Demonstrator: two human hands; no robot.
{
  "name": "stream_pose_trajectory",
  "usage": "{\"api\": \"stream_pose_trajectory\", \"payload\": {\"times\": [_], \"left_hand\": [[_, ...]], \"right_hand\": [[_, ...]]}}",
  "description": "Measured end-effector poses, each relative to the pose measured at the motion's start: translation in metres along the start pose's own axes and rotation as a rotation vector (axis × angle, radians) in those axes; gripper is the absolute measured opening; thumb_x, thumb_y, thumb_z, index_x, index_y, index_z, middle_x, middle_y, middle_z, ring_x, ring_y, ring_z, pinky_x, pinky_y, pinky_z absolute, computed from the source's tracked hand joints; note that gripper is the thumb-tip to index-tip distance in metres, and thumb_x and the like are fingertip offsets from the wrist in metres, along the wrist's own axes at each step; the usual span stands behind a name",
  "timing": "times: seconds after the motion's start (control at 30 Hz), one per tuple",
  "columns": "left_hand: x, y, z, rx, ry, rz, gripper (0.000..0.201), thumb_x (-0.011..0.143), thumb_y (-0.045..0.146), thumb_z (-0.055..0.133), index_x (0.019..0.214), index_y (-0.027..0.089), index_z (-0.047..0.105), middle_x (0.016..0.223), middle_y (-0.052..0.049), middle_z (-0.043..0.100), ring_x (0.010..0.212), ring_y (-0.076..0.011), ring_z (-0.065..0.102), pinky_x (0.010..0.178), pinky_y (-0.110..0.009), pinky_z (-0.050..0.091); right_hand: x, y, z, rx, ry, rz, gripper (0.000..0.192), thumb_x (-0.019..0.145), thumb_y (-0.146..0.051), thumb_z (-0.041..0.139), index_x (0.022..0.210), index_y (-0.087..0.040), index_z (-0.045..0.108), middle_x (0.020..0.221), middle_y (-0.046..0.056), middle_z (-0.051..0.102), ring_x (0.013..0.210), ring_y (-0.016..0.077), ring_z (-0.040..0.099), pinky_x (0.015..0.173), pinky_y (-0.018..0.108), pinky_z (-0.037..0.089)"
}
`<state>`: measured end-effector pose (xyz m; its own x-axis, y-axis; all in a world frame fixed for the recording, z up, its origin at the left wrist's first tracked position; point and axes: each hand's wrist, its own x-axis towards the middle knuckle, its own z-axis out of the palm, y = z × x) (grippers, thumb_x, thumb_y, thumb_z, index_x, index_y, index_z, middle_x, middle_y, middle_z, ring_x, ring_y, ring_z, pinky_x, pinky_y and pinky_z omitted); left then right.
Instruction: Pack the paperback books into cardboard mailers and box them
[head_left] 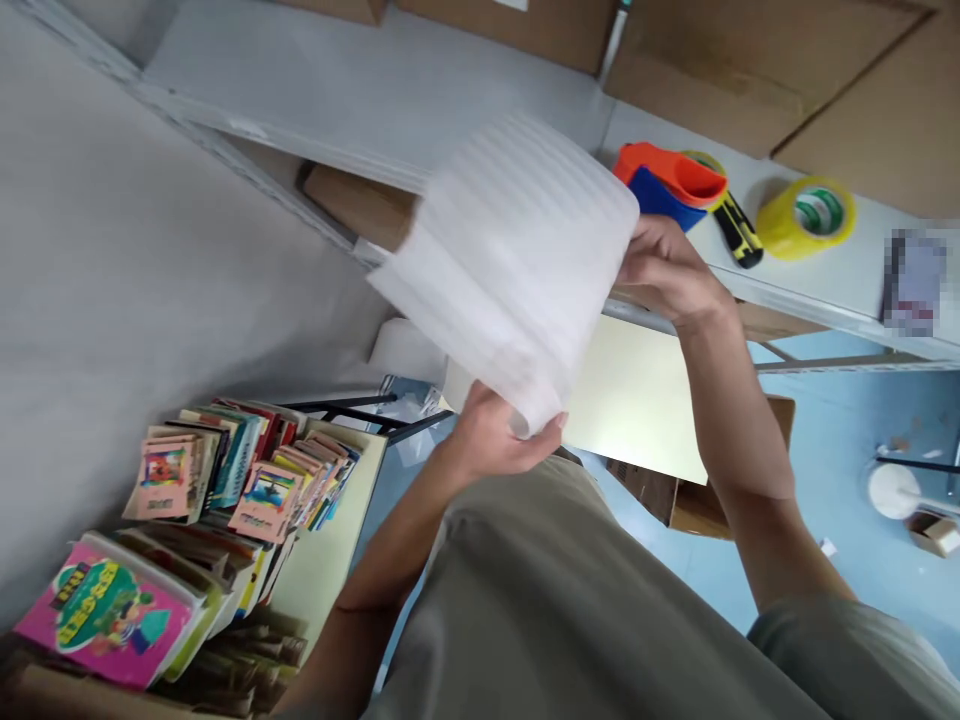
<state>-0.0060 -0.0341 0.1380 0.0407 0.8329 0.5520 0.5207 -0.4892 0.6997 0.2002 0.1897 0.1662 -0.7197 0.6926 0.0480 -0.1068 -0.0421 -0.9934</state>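
Both hands grip a white foam sheet (510, 265), held up in the air before the shelf (390, 90): the left hand (491, 440) pinches its lower corner, the right hand (667, 270) clasps its far edge. It looks very light, soft and floppy, likely to bend or tear, so opposite edges suit best. On the shelf's right end lie a tape dispenser (667, 185), a knife (736, 232) and a tape roll (806, 215). Books (225, 480) crowd the bench (322, 570) at lower left.
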Motion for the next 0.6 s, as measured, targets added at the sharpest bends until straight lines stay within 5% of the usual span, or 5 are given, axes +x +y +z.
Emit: {"api": "stream_pose_trajectory", "payload": {"times": [0.13, 0.23, 0.37, 0.5, 0.6], "left_hand": [[-0.032, -0.005, 0.102, 0.037, -0.374, -0.059, 0.012, 0.100, 0.023, 0.079, 0.111, 0.022, 0.080, 0.107, -0.009, 0.087, 0.116, -0.0319, 0.086, 0.106, -0.045, 0.074], [-0.051, -0.024, 0.168, 0.061, -0.515, -0.048, 0.011, 0.101, 0.017, 0.071, 0.109, 0.020, 0.079, 0.125, -0.016, 0.085, 0.139, -0.0364, 0.079, 0.120, -0.050, 0.070], [-0.072, -0.055, 0.234, 0.070, -0.632, -0.018, 0.020, 0.107, 0.007, 0.055, 0.109, 0.018, 0.072, 0.168, -0.023, 0.066, 0.167, -0.0354, 0.058, 0.135, -0.054, 0.059], [-0.096, -0.083, 0.276, 0.118, -0.836, -0.037, 0.025, 0.106, 0.002, 0.050, 0.109, 0.018, 0.069, 0.174, -0.024, 0.060, 0.170, -0.0354, 0.055, 0.135, -0.056, 0.057], [-0.112, -0.099, 0.300, 0.166, -0.985, -0.071, 0.030, 0.103, 0.001, 0.053, 0.120, 0.015, 0.072, 0.176, -0.026, 0.057, 0.171, -0.0366, 0.053, 0.139, -0.056, 0.053]], "right_hand": [[-0.096, 0.063, -0.078, 0.075, 0.288, 0.060, 0.021, 0.085, -0.041, 0.090, 0.092, -0.025, 0.078, 0.108, 0.005, 0.084, 0.125, 0.0367, 0.080, 0.104, 0.055, 0.069], [-0.164, 0.109, -0.104, 0.122, 0.498, 0.131, 0.031, 0.086, -0.052, 0.090, 0.106, -0.029, 0.082, 0.131, 0.006, 0.086, 0.143, 0.0368, 0.074, 0.120, 0.056, 0.063], [-0.245, 0.154, -0.107, 0.168, 0.743, 0.300, 0.070, 0.092, -0.089, 0.073, 0.134, -0.034, 0.078, 0.154, 0.008, 0.079, 0.154, 0.0359, 0.067, 0.126, 0.056, 0.059], [-0.311, 0.177, -0.099, 0.161, 0.849, 0.492, 0.113, 0.091, -0.114, 0.025, 0.153, -0.031, 0.070, 0.172, 0.015, 0.066, 0.159, 0.0378, 0.064, 0.124, 0.058, 0.061], [-0.342, 0.195, -0.095, 0.097, 0.898, 0.607, 0.106, 0.091, -0.111, 0.041, 0.155, -0.032, 0.068, 0.171, 0.015, 0.067, 0.156, 0.0362, 0.066, 0.122, 0.053, 0.062]]}}
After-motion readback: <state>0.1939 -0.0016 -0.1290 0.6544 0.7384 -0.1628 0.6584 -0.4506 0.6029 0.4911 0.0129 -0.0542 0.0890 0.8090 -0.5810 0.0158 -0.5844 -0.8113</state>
